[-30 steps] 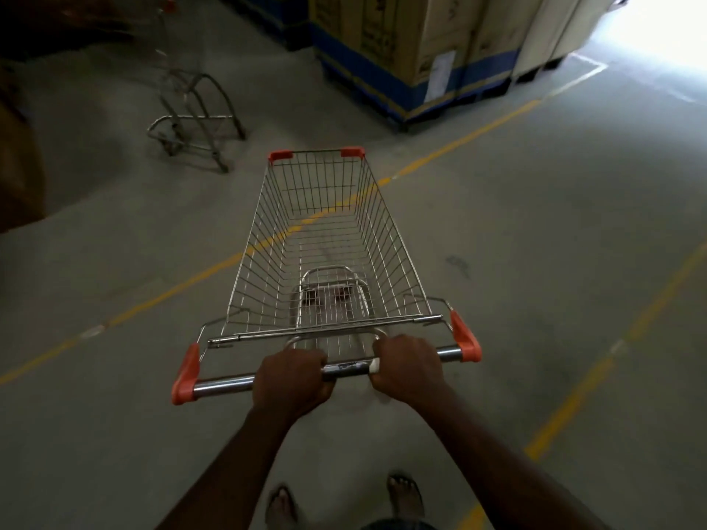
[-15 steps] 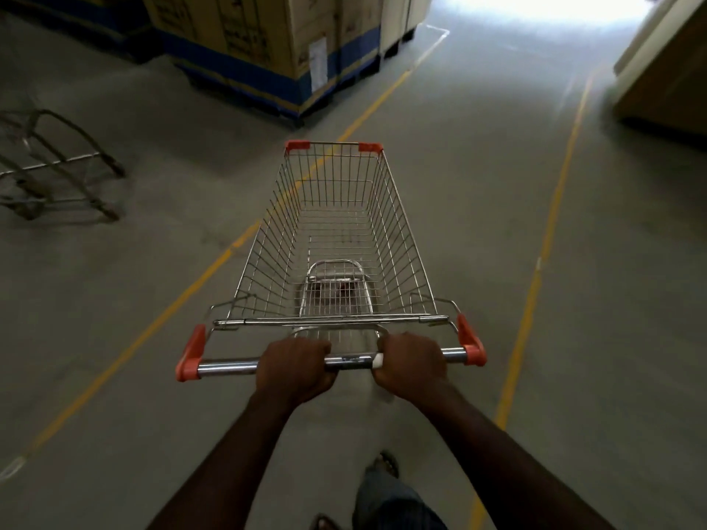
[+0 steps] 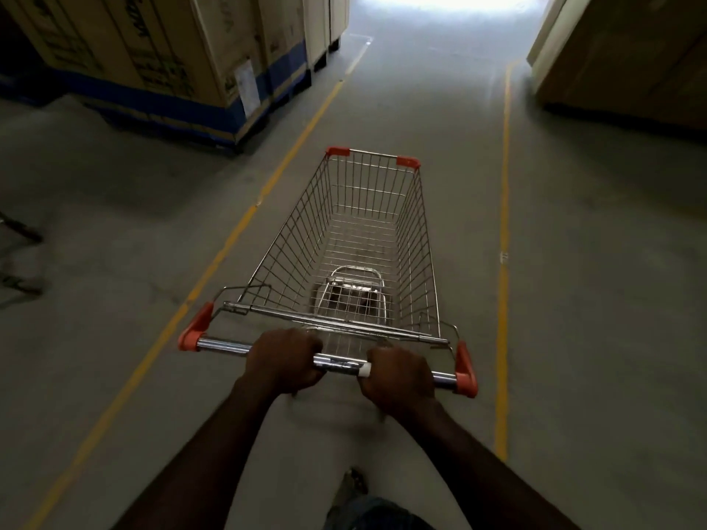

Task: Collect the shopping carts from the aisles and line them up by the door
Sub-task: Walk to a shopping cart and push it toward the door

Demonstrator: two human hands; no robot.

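A wire shopping cart (image 3: 367,239) with orange corner caps stands on the grey floor right in front of me, its basket empty. It points up a lane between two yellow floor lines toward a bright opening (image 3: 451,1) at the top. My left hand (image 3: 285,359) grips the chrome handle bar (image 3: 222,345) left of its middle. My right hand (image 3: 399,378) grips the same bar to the right. Both sets of fingers curl round the bar.
Stacked cardboard boxes on blue pallets (image 3: 164,70) line the left side of the lane. More large boxes (image 3: 627,51) stand at the upper right. A metal frame (image 3: 19,258), partly out of view, sits at the far left edge.
The cart has swung to the right and now points along the lane toward the bright opening. The metal frame has slid to the left edge. Both hands kept their grip.
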